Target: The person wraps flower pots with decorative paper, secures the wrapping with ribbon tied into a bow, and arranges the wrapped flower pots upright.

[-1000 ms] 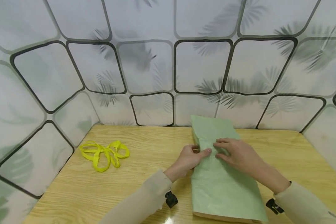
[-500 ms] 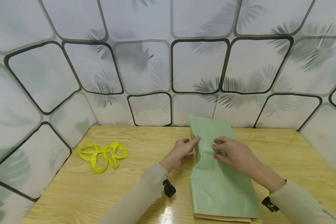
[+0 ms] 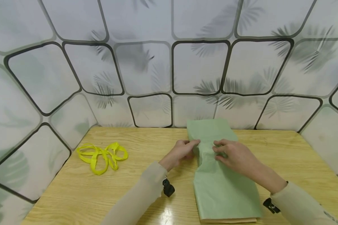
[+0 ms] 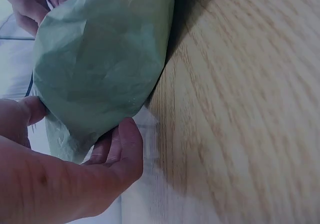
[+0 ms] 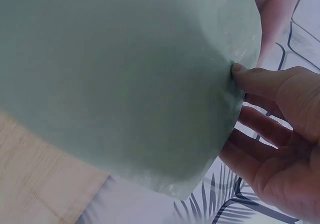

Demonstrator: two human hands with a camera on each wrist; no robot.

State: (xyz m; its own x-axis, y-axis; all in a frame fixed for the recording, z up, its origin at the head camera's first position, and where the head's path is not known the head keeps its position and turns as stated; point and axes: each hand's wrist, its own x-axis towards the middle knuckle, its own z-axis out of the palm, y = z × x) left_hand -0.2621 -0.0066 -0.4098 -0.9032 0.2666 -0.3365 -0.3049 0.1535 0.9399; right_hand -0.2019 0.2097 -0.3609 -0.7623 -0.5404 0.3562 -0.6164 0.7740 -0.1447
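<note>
A long green paper (image 3: 228,190), folded in layers with a tan inner side at its near end, lies lengthwise on the table. Its middle is creased and drawn in. My left hand (image 3: 178,153) holds the left edge there; in the left wrist view its thumb (image 4: 34,108) and fingers (image 4: 131,139) lie on opposite sides of the paper. From the right, my right hand (image 3: 238,157) pinches the crumpled middle between bent thumb (image 5: 250,76) and fingers. What is inside the paper is hidden.
A loose, looped yellow ribbon (image 3: 101,156) lies at the left of the wooden table (image 3: 146,140). Patterned fabric walls (image 3: 146,68) rise at the back and sides. Dark wrist cameras sit at both cuffs.
My left thumb has drawn back towards the paper's left edge, and the paper's middle has become narrower. The far end has shifted slightly left. The right hand stays on the middle.
</note>
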